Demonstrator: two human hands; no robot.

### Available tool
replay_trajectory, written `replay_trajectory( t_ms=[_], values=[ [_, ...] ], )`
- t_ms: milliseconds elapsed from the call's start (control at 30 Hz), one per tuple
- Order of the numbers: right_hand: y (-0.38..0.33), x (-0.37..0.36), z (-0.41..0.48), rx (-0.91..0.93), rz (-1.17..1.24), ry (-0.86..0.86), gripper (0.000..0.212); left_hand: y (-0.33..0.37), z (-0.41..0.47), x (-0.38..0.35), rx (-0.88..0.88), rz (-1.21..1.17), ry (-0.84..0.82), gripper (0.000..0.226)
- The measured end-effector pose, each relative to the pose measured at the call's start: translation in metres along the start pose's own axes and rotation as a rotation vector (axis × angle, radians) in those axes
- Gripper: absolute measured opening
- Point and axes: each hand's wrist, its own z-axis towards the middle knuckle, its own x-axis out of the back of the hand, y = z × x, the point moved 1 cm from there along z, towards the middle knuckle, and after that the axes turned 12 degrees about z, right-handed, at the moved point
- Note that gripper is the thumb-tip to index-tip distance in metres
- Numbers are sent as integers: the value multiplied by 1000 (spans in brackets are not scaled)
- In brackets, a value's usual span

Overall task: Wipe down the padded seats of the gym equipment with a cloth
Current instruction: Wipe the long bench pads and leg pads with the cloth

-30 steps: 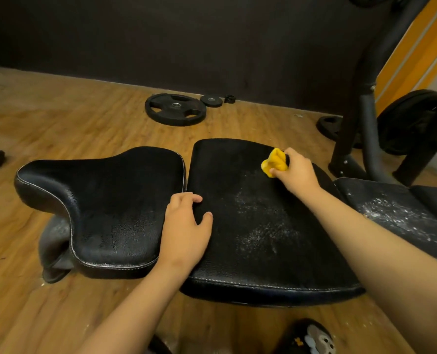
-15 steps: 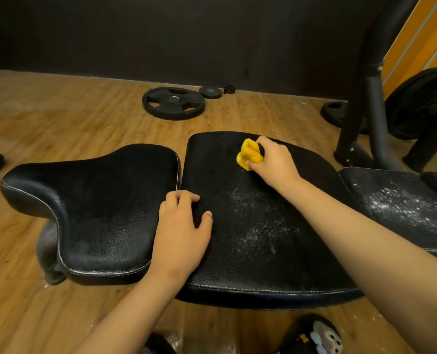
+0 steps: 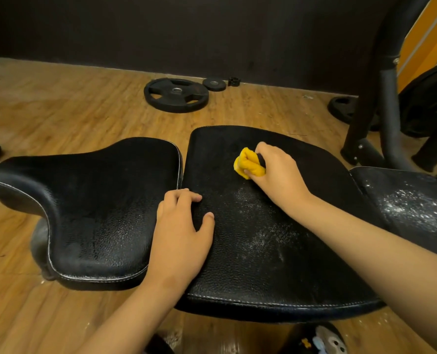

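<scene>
Rubbing a yellow cloth (image 3: 249,166), pinched in the right hand (image 3: 278,175), at 12 o'clock on the centre seat pad (image 3: 237,272); bracing with the spread left hand (image 3: 179,233) at 9; likely sweeping next toward 6 o'clock, through white dust (image 3: 263,226).

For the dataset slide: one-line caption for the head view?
Right hand presses a yellow cloth on a dusty black bench pad; left hand rests across the gap to the seat.
</scene>
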Motion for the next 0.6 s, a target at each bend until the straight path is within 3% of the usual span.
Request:
replay_trajectory(
  t_ms=[200,400,600],
  values=[
    [-6,-9,39,-81,50,56,21,0,0,1,1,-7,-6,29],
    [-30,-30,22,64,-19,-28,21,0,0,1,3,-11,2,28],
    [1,-12,57,-162,44,110,20,-2,-1,2,17,-61,-9,24]
  ],
)
